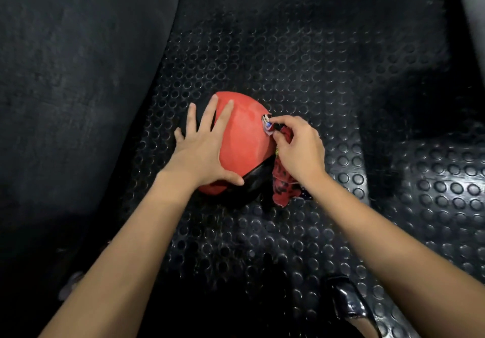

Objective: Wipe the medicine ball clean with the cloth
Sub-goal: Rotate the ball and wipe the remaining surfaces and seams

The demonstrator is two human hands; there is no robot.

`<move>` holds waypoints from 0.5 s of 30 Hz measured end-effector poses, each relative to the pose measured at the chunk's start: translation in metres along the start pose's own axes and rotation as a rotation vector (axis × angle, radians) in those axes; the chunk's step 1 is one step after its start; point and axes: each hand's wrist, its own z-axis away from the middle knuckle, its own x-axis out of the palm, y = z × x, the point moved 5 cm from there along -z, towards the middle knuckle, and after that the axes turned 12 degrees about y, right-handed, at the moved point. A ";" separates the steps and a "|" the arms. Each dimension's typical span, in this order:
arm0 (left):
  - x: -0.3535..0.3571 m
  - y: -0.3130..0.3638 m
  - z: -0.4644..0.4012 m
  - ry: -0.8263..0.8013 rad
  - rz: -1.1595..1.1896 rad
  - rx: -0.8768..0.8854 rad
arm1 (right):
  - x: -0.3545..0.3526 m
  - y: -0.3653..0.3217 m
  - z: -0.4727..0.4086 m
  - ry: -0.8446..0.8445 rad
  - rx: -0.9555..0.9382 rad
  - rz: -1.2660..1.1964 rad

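Observation:
A red and black medicine ball (pixel 241 138) sits on a black studded rubber floor mat in the middle of the view. My left hand (pixel 202 148) lies flat on the ball's left side, fingers spread and straight, thumb across the lower front. My right hand (pixel 296 148) grips a red patterned cloth (pixel 283 182) against the ball's right side, fingertips pinching a fold near the top. The rest of the cloth hangs down beside the ball to the mat.
The studded mat (pixel 315 232) spreads to the right and toward me. A dark smooth surface (pixel 78 75) rises along the left. A shiny black shoe (pixel 349 301) shows at the bottom right.

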 end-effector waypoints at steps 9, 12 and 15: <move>0.010 0.003 0.012 0.066 0.029 -0.094 | 0.009 -0.053 -0.003 -0.026 -0.320 0.173; 0.010 0.005 0.012 0.049 0.049 -0.111 | 0.004 -0.060 0.030 0.060 -0.545 0.241; 0.014 0.014 0.017 0.058 0.016 -0.094 | 0.006 -0.058 -0.004 0.015 -0.431 0.270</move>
